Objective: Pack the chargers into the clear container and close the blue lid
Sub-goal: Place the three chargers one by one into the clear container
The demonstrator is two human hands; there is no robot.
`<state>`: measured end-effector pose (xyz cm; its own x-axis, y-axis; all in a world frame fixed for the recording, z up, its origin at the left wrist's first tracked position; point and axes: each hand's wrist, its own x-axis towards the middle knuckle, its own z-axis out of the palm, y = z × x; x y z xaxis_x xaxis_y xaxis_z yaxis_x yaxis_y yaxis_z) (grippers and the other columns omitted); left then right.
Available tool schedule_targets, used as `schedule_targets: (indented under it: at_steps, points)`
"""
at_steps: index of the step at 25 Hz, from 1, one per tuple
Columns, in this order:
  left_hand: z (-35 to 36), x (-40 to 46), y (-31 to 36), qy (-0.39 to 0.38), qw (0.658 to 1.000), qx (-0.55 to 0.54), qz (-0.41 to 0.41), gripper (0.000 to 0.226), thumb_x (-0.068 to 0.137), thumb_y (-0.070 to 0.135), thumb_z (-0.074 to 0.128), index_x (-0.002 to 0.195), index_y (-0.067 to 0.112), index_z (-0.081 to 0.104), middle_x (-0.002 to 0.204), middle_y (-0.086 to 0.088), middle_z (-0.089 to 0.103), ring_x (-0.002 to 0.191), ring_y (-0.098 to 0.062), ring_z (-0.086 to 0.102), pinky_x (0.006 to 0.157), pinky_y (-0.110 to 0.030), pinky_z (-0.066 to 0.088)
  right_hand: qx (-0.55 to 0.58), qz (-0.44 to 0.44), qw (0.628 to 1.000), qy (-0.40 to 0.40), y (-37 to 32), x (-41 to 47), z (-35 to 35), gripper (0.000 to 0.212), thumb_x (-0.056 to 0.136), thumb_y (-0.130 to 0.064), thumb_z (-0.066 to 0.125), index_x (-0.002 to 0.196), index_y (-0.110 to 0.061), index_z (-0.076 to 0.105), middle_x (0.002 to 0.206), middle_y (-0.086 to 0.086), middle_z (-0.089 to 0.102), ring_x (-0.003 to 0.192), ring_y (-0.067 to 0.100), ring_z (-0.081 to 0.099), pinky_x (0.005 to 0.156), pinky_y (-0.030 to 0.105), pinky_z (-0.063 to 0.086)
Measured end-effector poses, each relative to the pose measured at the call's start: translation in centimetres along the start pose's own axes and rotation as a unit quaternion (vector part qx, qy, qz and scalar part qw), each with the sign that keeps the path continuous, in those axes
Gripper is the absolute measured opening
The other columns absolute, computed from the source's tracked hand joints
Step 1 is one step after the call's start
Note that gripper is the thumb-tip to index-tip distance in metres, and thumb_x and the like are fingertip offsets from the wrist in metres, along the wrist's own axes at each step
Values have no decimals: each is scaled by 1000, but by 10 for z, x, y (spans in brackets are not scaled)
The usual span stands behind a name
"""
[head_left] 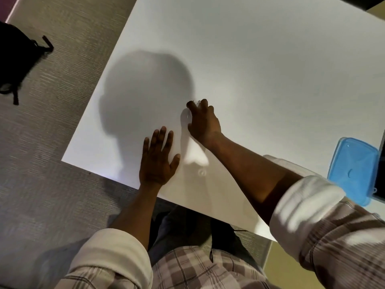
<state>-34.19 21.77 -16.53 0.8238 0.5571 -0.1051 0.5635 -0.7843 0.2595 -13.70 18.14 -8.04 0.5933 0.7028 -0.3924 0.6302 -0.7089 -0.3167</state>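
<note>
My right hand (203, 122) is curled over a white charger (186, 116) that rests on the white table (270, 69). Two metal prongs stick out past the fingertips. My left hand (158, 161) lies flat on the table close to the near edge, fingers spread, holding nothing. Under my right wrist is a bright white shape (196, 156), and I cannot tell whether it is a second charger. The blue lid (352, 174) sits at the right edge of the table. The clear container beneath it is hard to make out.
A small clear round piece (202, 172) lies just below the white shape. A dark object (381, 163) stands right of the blue lid. A black bag (14, 59) lies on the carpet to the left. The table's near edge runs diagonally under my forearms.
</note>
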Motion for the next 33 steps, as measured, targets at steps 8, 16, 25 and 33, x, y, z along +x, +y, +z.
schedule_targets:
  at_steps: [8,16,25,33]
  points:
    - [-7,0,11,-32,999,31,-4,75,98,54,23,160,16,6,169,-11,5,157,-31,6,126,-55,12,77,3,997,-11,43,-79,-1,57,82,-11,62,135,-24,46,143,13,40,124,35,47,86,43,53]
    - [7,-2,104,-63,998,-9,7,79,98,51,28,159,9,1,169,-13,1,157,-30,1,128,-51,7,175,18,980,98,102,-175,-38,62,79,-20,71,138,-25,51,145,9,41,128,30,50,98,43,51]
    - [28,0,169,-89,992,0,85,78,99,48,28,159,8,0,169,-13,-1,157,-29,0,127,-52,9,167,130,960,181,216,-269,-56,63,78,-21,77,136,-27,52,143,6,46,134,19,43,103,30,43]
    - [30,-2,172,-75,994,11,80,79,98,48,29,159,6,2,169,-15,1,157,-31,1,127,-52,9,114,221,967,62,263,-274,-14,63,81,-12,67,141,-22,48,141,12,51,126,32,49,104,42,46]
